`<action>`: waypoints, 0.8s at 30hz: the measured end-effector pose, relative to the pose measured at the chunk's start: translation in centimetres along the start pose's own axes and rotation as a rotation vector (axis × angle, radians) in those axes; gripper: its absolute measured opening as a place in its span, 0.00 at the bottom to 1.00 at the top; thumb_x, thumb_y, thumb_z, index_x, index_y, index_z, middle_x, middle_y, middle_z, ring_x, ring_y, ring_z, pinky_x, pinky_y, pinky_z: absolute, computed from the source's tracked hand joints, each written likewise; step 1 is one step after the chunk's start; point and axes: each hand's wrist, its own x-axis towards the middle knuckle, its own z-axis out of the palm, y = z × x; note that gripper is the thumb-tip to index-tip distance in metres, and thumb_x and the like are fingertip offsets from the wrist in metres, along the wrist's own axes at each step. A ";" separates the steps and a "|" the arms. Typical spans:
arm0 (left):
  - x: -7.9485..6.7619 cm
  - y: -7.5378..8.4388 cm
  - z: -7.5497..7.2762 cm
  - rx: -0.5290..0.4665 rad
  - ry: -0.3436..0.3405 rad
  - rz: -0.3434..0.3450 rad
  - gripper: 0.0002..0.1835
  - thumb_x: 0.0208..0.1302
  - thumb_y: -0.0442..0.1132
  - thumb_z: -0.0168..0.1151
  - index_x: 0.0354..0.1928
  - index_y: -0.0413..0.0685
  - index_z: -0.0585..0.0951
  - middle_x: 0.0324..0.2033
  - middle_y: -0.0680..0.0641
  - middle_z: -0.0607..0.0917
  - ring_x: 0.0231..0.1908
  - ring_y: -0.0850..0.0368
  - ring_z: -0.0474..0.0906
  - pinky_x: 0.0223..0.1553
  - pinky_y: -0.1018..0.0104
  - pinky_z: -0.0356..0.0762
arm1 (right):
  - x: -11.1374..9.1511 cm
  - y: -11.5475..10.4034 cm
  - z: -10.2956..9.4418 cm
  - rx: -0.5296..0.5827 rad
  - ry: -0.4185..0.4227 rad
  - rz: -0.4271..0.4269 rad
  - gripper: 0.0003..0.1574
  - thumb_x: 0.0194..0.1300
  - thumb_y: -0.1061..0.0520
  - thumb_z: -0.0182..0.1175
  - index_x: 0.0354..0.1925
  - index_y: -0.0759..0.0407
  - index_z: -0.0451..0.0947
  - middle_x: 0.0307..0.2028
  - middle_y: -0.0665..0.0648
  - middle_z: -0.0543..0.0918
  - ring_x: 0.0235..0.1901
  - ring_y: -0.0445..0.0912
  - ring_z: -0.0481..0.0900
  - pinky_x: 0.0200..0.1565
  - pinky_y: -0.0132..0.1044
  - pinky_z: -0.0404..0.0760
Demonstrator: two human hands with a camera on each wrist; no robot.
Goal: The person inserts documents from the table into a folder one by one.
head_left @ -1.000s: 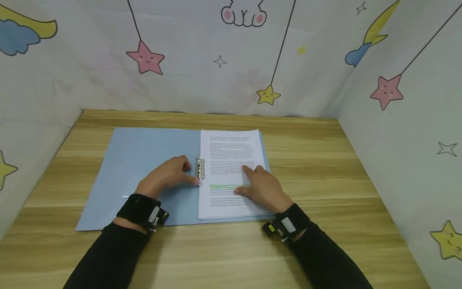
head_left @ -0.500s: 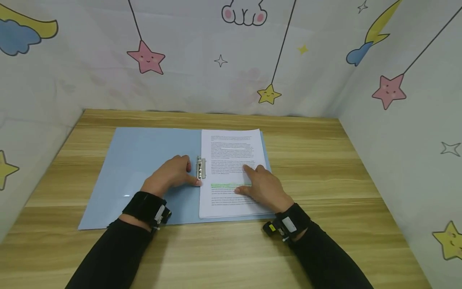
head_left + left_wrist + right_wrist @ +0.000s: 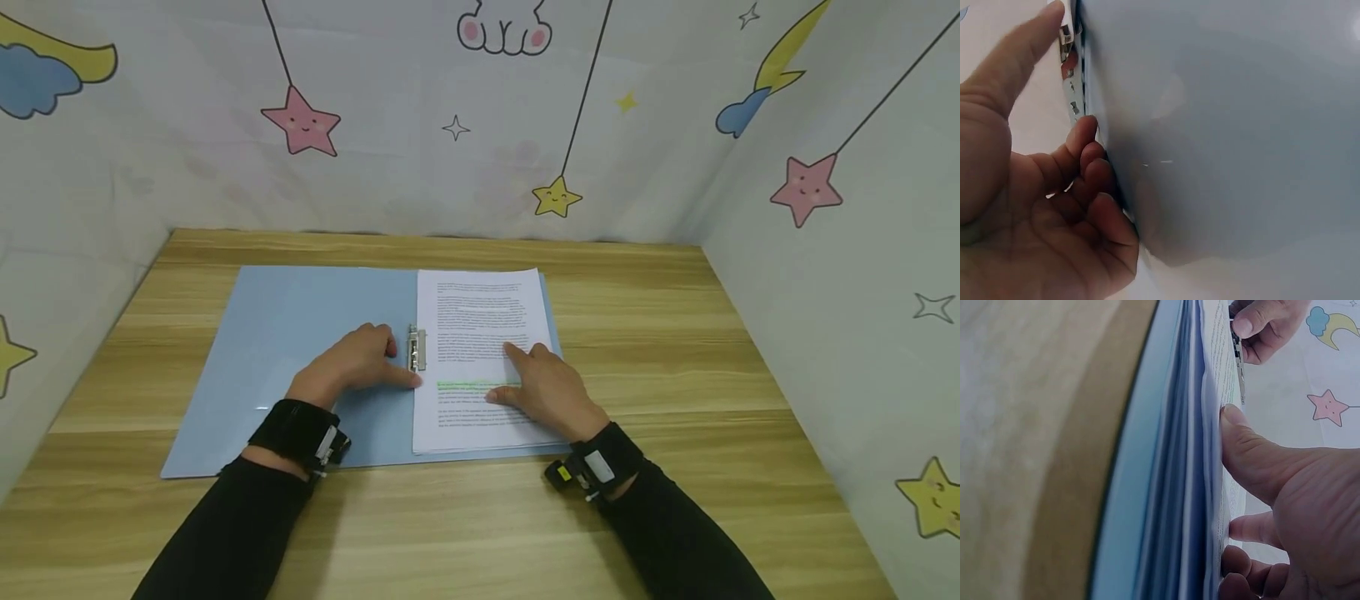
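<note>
A light blue folder (image 3: 315, 292) lies spread flat, with a stack of printed pages (image 3: 480, 333) on its right half. One line on the top page is marked in green. A metal ring clip (image 3: 417, 348) sits along the pages' left edge. My left hand (image 3: 356, 358) rests beside it, thumb stretched to the page edge just below the clip. In the left wrist view its other fingers (image 3: 1100, 175) are loosely bent against the blue cover. On the top page lies my right hand (image 3: 551, 392), index finger and thumb extended and touching the paper.
The folder rests on a wood-grain table (image 3: 645, 333). White fabric walls (image 3: 412, 192) with printed stars and clouds enclose it at the back and sides. Black straps with small cameras are on both wrists, below black sleeves (image 3: 232, 517).
My left thumb has slid slightly to the right, onto the left edge of the pages. The right hand, pages and folder stay in place.
</note>
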 end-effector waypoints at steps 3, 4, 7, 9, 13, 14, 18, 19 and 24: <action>0.0 0.2 0.3 0.044 0.018 0.018 0.36 0.48 0.61 0.71 0.45 0.36 0.74 0.40 0.39 0.75 0.37 0.46 0.70 0.34 0.57 0.71 | 0.0 0.1 0.1 0.000 0.006 -0.001 0.55 0.54 0.29 0.64 0.71 0.55 0.63 0.44 0.62 0.77 0.33 0.47 0.73 0.29 0.38 0.72; 0.0 0.2 0.3 0.063 0.021 0.020 0.36 0.49 0.61 0.71 0.45 0.35 0.75 0.40 0.39 0.75 0.37 0.46 0.70 0.34 0.57 0.71 | 0.0 0.1 0.1 -0.001 0.007 -0.002 0.55 0.54 0.29 0.64 0.71 0.55 0.63 0.44 0.62 0.77 0.33 0.47 0.73 0.29 0.38 0.72; -0.1 0.5 0.4 0.088 0.019 0.015 0.34 0.51 0.60 0.70 0.46 0.35 0.75 0.41 0.39 0.75 0.37 0.46 0.69 0.35 0.56 0.71 | 0.0 0.1 0.2 -0.003 0.011 -0.001 0.55 0.54 0.28 0.64 0.71 0.55 0.63 0.43 0.62 0.77 0.33 0.47 0.73 0.29 0.38 0.72; -0.1 0.6 0.3 0.089 0.010 0.005 0.34 0.52 0.59 0.69 0.47 0.36 0.75 0.41 0.39 0.75 0.38 0.46 0.69 0.36 0.56 0.71 | -0.1 0.1 0.1 -0.005 0.009 0.001 0.55 0.54 0.28 0.63 0.71 0.55 0.63 0.43 0.62 0.77 0.32 0.47 0.73 0.29 0.38 0.72; -0.1 0.8 0.1 0.072 0.001 -0.006 0.35 0.51 0.60 0.70 0.48 0.36 0.75 0.42 0.39 0.75 0.39 0.46 0.69 0.36 0.56 0.71 | -0.1 0.2 -0.1 0.000 0.002 0.005 0.55 0.55 0.28 0.63 0.71 0.54 0.62 0.44 0.63 0.77 0.33 0.47 0.73 0.29 0.38 0.73; -0.2 0.8 0.1 0.061 0.001 -0.004 0.37 0.50 0.61 0.70 0.49 0.36 0.75 0.43 0.39 0.75 0.39 0.46 0.69 0.37 0.56 0.71 | -0.1 0.2 -0.2 0.002 0.000 0.007 0.55 0.55 0.28 0.63 0.71 0.54 0.62 0.44 0.63 0.77 0.33 0.47 0.73 0.29 0.38 0.73; -0.3 0.6 0.4 0.008 0.017 0.029 0.41 0.47 0.63 0.73 0.51 0.36 0.75 0.46 0.38 0.76 0.42 0.46 0.70 0.42 0.54 0.73 | -0.2 0.6 -0.4 -0.002 -0.002 0.020 0.55 0.55 0.28 0.63 0.71 0.53 0.62 0.45 0.63 0.77 0.33 0.47 0.73 0.29 0.38 0.73; -0.4 0.5 0.4 0.007 0.025 0.038 0.41 0.45 0.62 0.74 0.51 0.36 0.75 0.46 0.38 0.76 0.42 0.46 0.70 0.43 0.53 0.73 | -0.3 0.7 -0.4 -0.005 -0.004 0.022 0.55 0.55 0.28 0.63 0.71 0.52 0.62 0.45 0.63 0.77 0.33 0.47 0.73 0.29 0.38 0.72; -1.6 -0.1 0.6 0.091 0.114 0.036 0.37 0.45 0.56 0.76 0.50 0.37 0.75 0.48 0.35 0.76 0.46 0.40 0.70 0.47 0.44 0.73 | -0.5 1.4 -0.6 -0.008 -0.021 0.037 0.54 0.55 0.28 0.63 0.72 0.51 0.61 0.45 0.62 0.77 0.33 0.48 0.73 0.29 0.38 0.72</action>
